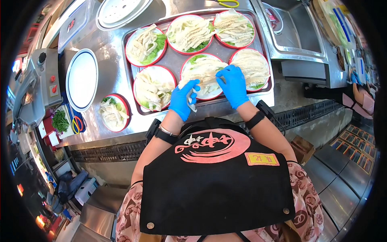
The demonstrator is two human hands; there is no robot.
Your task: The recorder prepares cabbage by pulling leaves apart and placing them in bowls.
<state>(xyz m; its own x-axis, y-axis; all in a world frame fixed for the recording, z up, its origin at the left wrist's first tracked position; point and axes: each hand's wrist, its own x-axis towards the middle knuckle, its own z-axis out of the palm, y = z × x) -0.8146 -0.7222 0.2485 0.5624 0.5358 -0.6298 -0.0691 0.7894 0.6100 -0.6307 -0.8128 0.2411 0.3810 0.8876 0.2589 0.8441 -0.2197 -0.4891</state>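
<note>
Both hands wear blue gloves. My left hand (183, 98) holds pale strips, likely tripe, that hang below its fingers near the front edge of a metal tray (207, 105). My right hand (232, 84) pinches the far end of the pale strips over a red-rimmed plate (208, 93). Lettuce shows under the strips on that plate. Right beside it is another plate of strips (251, 68). Behind stand a left plate with lettuce (145, 45), a middle plate (190, 33) and a right plate (234, 28). A plate of thicker strips (154, 87) lies left of my left hand.
Left of the tray are a small red-rimmed plate (115, 112), an oval white plate (82, 80), colored-handled scissors (77, 125) and leafy greens (60, 121). A perforated white plate (122, 10) and yellow-handled scissors (228, 3) lie behind. A steel sink (296, 33) is at right; a co-worker (358, 96) stands beyond.
</note>
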